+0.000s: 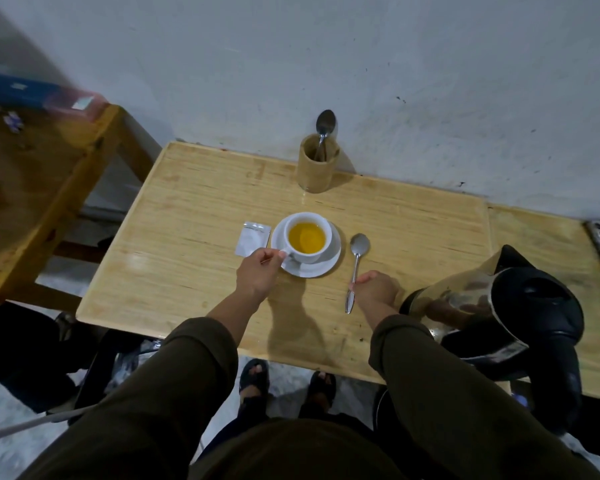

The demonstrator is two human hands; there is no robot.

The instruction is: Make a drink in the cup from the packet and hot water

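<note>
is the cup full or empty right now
Partly full: the white cup on its saucer holds yellow liquid, its surface below the rim.

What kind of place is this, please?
Probably a simple home or staff tea corner: a small wooden table against a scuffed wall, an electric kettle, and a bamboo spoon holder.

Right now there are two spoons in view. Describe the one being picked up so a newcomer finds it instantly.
On the light wooden table, find the white cup of yellow drink on its saucer. The spoon lies flat just right of the saucer, its handle pinched by the right hand. The other spoon stands upright in the wooden holder by the wall.
</note>
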